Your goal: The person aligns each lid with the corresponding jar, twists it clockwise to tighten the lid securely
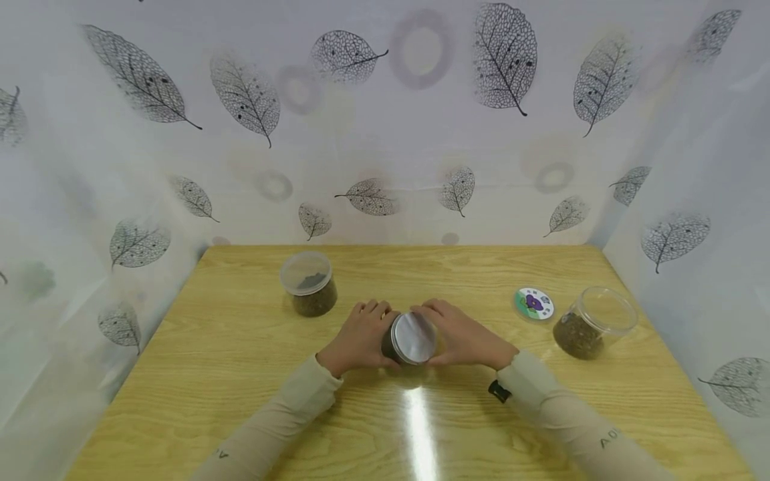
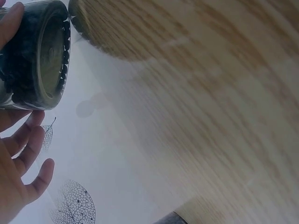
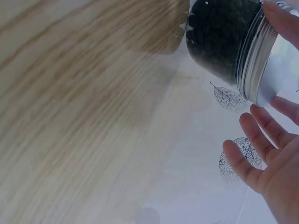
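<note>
A clear jar [image 3: 215, 39] of dark, seed-like pieces, topped by a silver metal lid [image 1: 416, 339], is between both hands at the middle of the table. My left hand [image 1: 363, 337] grips the jar's body from the left, its thumb against the side in the left wrist view, where the jar's base [image 2: 51, 56] also shows. From the right, my right hand [image 1: 460, 334] holds the lid by its edge between thumb and fingertips. Its other fingers spread loosely below the lid in the right wrist view. In the head view the jar leans, lid toward the right hand.
A clear jar [image 1: 315, 302] with brown contents stands at the back left of the wooden table [image 1: 240, 374]. Another such jar [image 1: 579, 336] is on the right, beside a round lid [image 1: 534, 304] with a purple flower. Leaf-print sheeting [image 1: 373, 133] surrounds the table's back and sides.
</note>
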The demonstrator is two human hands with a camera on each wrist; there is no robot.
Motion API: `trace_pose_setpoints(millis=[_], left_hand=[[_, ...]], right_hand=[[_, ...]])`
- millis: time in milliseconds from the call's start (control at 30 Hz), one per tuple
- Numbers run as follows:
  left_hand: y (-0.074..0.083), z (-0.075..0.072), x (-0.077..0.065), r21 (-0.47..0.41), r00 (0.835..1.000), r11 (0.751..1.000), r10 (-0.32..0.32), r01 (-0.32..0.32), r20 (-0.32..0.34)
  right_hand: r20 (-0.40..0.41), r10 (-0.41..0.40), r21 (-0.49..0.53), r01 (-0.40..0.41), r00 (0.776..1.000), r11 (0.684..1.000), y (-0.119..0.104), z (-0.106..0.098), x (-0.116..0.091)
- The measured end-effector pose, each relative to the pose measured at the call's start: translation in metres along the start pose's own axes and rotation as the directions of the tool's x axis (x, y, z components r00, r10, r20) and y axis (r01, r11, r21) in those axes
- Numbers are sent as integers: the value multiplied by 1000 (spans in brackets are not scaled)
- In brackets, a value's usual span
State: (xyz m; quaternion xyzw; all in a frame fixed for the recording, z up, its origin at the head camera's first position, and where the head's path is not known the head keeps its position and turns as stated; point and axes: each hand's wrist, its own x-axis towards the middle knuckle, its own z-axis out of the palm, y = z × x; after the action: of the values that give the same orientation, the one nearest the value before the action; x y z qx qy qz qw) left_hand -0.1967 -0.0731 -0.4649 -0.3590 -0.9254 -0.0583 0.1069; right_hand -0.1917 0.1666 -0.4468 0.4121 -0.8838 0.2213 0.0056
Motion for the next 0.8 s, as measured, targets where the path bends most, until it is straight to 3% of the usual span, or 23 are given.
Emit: trace_pose_setpoints(millis=[167,367,667,800], left_hand=[[0,-1,0,-4,1000,1000,0,0,2],[0,-2,0,5,1000,1000,-3,3,6],[0,-3,0,16,1000,1000,-4,4,-2],[1,-4,-1,27,1000,1000,1,0,-12]], right_hand=[[8,3,4,-3,1000,1000,1,0,2],[-37,22,-23,-23,999,999,-1,4,2],[-107,190,36,-187,976,982,-13,14,-3],[-136,222,50,-217,965,975,-17,18,-4]])
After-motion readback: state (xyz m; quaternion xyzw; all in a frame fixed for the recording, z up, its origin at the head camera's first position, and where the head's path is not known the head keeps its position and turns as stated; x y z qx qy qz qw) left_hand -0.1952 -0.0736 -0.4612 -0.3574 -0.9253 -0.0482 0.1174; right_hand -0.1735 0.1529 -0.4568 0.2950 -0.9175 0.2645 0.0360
